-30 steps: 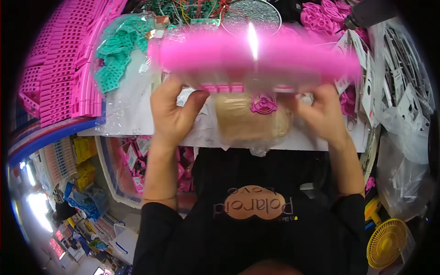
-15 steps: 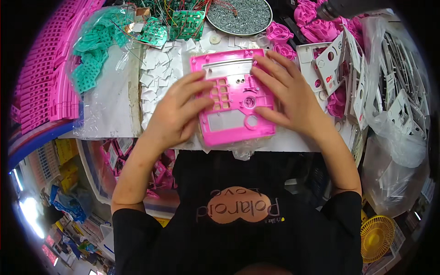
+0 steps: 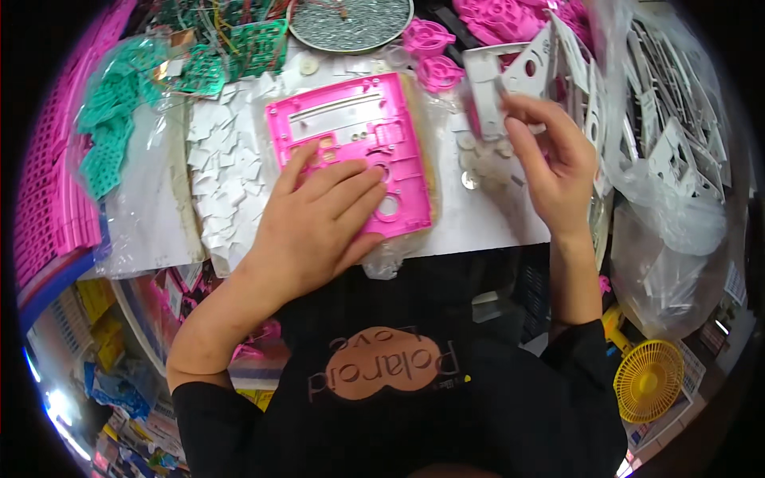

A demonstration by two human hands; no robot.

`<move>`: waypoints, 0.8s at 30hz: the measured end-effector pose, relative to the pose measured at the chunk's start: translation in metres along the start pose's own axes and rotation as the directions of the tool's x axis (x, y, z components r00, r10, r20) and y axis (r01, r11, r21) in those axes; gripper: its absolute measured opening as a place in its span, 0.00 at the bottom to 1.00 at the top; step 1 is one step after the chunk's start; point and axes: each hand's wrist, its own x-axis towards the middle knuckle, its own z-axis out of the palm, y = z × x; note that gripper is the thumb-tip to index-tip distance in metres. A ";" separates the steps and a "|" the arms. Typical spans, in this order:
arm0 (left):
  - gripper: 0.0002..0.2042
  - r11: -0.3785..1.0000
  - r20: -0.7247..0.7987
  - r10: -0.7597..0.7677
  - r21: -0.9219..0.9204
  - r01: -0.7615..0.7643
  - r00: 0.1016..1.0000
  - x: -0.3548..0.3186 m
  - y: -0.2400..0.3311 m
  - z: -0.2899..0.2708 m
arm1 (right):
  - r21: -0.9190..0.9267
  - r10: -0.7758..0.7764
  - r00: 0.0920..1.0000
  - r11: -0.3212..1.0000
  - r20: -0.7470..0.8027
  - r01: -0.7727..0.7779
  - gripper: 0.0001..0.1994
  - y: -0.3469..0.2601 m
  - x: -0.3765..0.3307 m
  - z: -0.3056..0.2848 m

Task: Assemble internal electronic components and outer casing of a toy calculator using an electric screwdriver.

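Note:
A pink plastic housing panel (image 3: pixel 408 191) with cut-outs and a row of small openings lies on the white work surface, on clear plastic wrap. My left hand (image 3: pixel 319 215) rests flat across its lower left part, fingers stretched out, covering many of the openings. Off to the right, my right hand (image 3: pixel 554 151) is raised with thumb and forefinger apart. Nothing shows between them, though the fingertips are slightly blurred. Its fingertips are close to a white plastic panel (image 3: pixel 484 99). Several small pale discs (image 3: pixel 478 163) lie just below that panel.
White paper pieces (image 3: pixel 223 159) spread left of the housing. A round tray of screws (image 3: pixel 351 46), green circuit boards (image 3: pixel 259 48) and round pink parts (image 3: pixel 437 73) sit behind. Bagged white panels (image 3: pixel 673 159) stand right; stacked pink parts (image 3: pixel 60 175) line the left. A yellow fan (image 3: pixel 649 381) is lower right.
My right hand has left the pink panel and moved right, near the white panel. My left hand has slid further over the pink panel. The whole view has shifted.

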 end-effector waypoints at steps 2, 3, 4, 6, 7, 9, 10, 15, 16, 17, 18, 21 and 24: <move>0.28 1.000 0.005 0.019 0.002 -0.019 1.000 0.001 -0.001 0.001 | -0.113 0.141 0.988 0.985 0.056 -0.134 0.10 -0.002 -0.019 -0.014; 0.28 1.000 0.010 0.029 0.006 -0.029 1.000 0.002 -0.002 0.000 | -0.187 0.104 0.989 0.979 0.103 -0.083 0.09 0.002 -0.029 -0.013; 0.29 1.000 0.013 0.031 -0.002 -0.031 0.999 0.002 -0.002 0.000 | -0.256 0.071 0.985 0.966 0.156 -0.029 0.08 0.006 -0.036 -0.012; 0.29 0.999 0.022 0.033 -0.003 -0.033 0.999 0.003 -0.002 -0.001 | -0.289 0.079 0.982 0.957 0.172 -0.027 0.07 0.007 -0.044 -0.005; 0.29 0.999 0.026 0.032 -0.004 -0.031 0.999 0.004 -0.002 0.000 | -0.305 0.083 0.980 0.952 0.182 -0.024 0.07 0.006 -0.046 0.000; 0.28 0.999 0.021 0.022 -0.025 -0.021 1.000 0.003 -0.001 0.000 | -0.387 0.071 0.986 0.922 0.149 -0.007 0.09 0.002 -0.043 0.013; 0.28 0.999 0.018 0.017 -0.036 -0.016 1.000 0.003 -0.001 0.001 | -0.453 0.073 0.984 0.892 0.162 0.008 0.10 0.002 -0.039 0.017; 0.26 0.997 -0.027 0.022 -0.073 -0.024 0.999 0.002 -0.002 0.002 | -0.586 0.037 0.971 0.803 0.238 0.113 0.11 0.008 -0.025 0.026; 0.25 0.996 -0.045 0.026 -0.083 -0.030 0.999 0.001 -0.002 0.003 | -0.545 -0.015 0.973 0.827 0.229 0.141 0.10 0.006 -0.023 0.022; 0.25 0.994 -0.082 0.025 -0.105 -0.034 0.996 -0.001 -0.004 0.004 | -0.493 -0.077 0.972 0.851 0.222 0.180 0.09 0.002 -0.018 0.018; 0.24 0.990 -0.119 0.028 -0.131 -0.043 0.993 -0.003 -0.006 0.007 | -0.445 -0.131 0.969 0.870 0.211 0.214 0.09 -0.003 -0.014 0.016; 0.20 0.989 -0.195 0.008 -0.142 -0.036 0.981 -0.005 -0.005 0.008 | -0.089 -0.068 0.965 0.992 0.253 0.093 0.08 -0.030 -0.005 0.018; 0.17 0.989 -0.209 -0.027 -0.151 -0.005 0.978 -0.009 -0.005 0.010 | 0.017 -0.121 0.943 0.992 0.309 0.122 0.09 -0.043 0.003 0.038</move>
